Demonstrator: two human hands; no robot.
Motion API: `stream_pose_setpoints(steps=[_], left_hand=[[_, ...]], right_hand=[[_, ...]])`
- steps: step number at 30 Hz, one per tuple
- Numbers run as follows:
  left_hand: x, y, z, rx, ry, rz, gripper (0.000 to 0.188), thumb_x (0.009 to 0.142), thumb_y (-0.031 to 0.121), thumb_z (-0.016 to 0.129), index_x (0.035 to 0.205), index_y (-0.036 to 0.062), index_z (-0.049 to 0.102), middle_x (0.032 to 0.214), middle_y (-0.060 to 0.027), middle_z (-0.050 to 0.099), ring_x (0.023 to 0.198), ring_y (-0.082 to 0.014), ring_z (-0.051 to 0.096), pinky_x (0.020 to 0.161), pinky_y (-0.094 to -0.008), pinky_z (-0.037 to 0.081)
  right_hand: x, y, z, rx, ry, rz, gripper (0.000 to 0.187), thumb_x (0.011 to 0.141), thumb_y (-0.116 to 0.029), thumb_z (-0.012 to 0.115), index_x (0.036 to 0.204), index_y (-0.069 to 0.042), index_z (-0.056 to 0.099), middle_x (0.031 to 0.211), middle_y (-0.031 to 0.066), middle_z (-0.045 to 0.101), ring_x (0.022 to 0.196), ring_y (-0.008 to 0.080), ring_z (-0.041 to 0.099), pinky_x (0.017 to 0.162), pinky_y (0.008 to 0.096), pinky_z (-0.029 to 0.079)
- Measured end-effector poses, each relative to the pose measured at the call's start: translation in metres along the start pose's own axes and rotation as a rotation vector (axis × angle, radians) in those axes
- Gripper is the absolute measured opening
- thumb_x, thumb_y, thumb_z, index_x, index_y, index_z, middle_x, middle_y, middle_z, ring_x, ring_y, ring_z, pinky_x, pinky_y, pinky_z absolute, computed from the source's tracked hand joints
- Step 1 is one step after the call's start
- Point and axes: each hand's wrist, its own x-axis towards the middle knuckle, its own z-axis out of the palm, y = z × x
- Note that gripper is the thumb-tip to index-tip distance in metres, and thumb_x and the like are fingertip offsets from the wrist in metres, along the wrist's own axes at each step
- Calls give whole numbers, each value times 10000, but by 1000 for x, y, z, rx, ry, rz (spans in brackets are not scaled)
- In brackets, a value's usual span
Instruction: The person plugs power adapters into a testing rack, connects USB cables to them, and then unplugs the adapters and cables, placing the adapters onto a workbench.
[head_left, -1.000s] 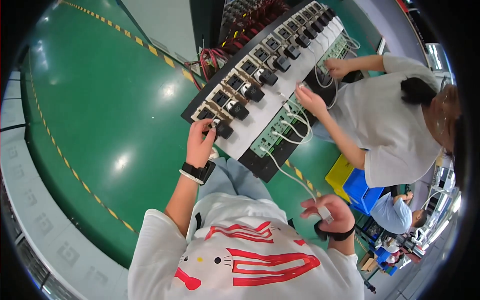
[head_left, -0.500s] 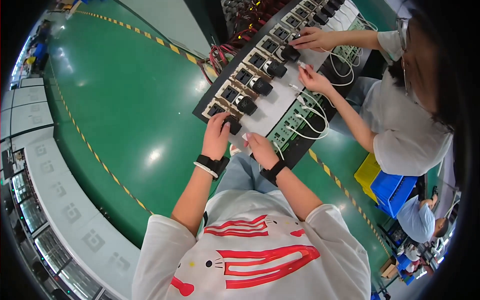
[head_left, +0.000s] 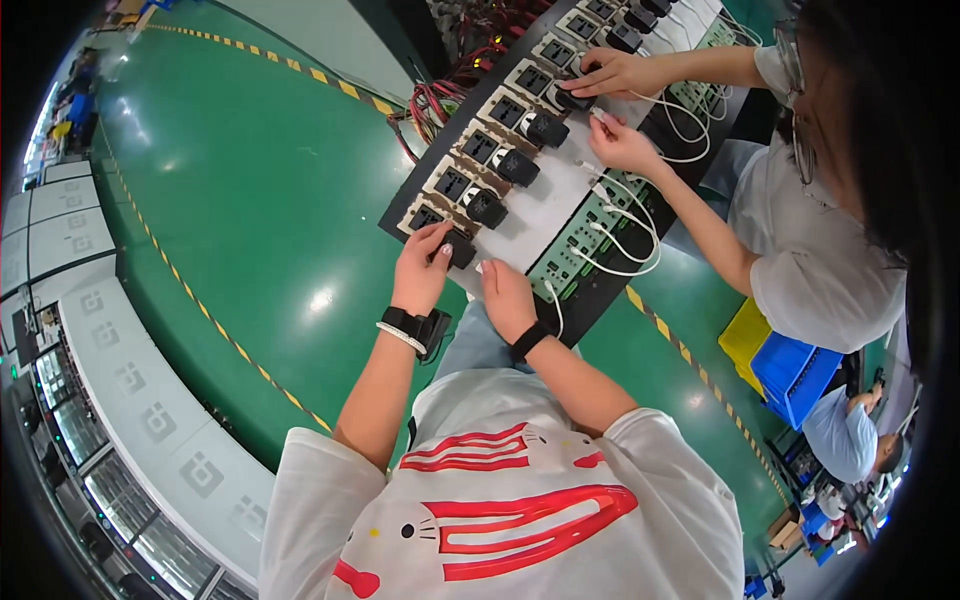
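My left hand (head_left: 421, 270) is closed round the black charger (head_left: 459, 250), which sits at the near-left end of a row of sockets. Thumb and fingers press on its sides. Just right of it, my right hand (head_left: 508, 300) pinches something small and white, seemingly a cable plug, mostly hidden by the fingers. Its tip points toward the charger and stays apart from it. Further along stand more black chargers, such as this one (head_left: 486, 208), each beside a socket (head_left: 452, 184). A green port board (head_left: 583, 240) with white cables (head_left: 640, 262) plugged in runs along the right side.
Across the bench (head_left: 530, 217), a co-worker's hands (head_left: 625, 145) handle another charger and a white cable. Red wires (head_left: 432, 102) bunch behind the sockets. Yellow and blue bins (head_left: 790, 375) stand at the right on the green floor (head_left: 250, 200). Grey cabinets (head_left: 150, 400) line the left.
My right hand has shifted slightly left, and its white piece is closer to the charger. My left hand keeps its grip. The co-worker's hands have moved slightly, and the whole view has shifted a little.
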Motion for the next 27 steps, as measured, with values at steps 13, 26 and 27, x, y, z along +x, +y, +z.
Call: stream_pose_setpoints(steps=[13, 26, 27], left_hand=[[0, -5, 6, 34, 55, 22, 323, 844, 3, 531, 1154, 57, 604, 1161, -94, 574, 955, -220, 593, 817, -294, 476], [0, -2, 11, -12, 79, -43, 317, 851, -30, 509, 1144, 39, 610, 1164, -83, 564, 983, -191, 583, 831, -276, 472], [0, -4, 11, -29, 96, -25, 320, 848, -39, 510, 1142, 37, 611, 1167, -84, 561, 985, -192, 583, 831, -275, 473]], right_hand=[[5, 7, -17, 813, -144, 417, 176, 830, -73, 652, 946, 56, 620, 805, 54, 642, 656, 105, 587, 624, 225, 477], [-2, 3, -9, 408, 5, 210, 191, 799, -74, 689, 956, 14, 624, 804, 46, 657, 673, 79, 582, 612, 229, 475], [-2, 4, -8, 425, 16, 185, 183, 798, -79, 692, 943, 10, 625, 786, 48, 657, 656, 80, 581, 603, 233, 476]])
